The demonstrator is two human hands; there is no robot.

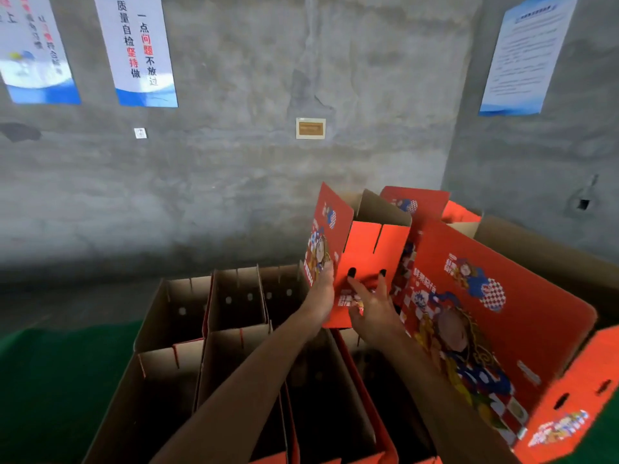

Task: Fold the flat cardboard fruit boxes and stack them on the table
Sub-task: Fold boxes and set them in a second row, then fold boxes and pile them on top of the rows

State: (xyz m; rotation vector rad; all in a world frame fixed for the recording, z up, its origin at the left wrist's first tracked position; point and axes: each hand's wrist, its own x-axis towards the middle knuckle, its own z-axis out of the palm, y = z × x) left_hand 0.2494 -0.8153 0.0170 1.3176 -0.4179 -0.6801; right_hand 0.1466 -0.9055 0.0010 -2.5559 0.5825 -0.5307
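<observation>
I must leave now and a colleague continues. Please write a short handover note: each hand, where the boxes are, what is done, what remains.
Left hand: grips the left side panel of the red box, which is held up, partly formed.
Right hand: fingers spread flat against the box's front panel.
Done: several folded boxes stand open in rows on the green table.
Right side: another red box lies tilted with its flaps open.
Left: finish folding the held box and set it with the others.
</observation>
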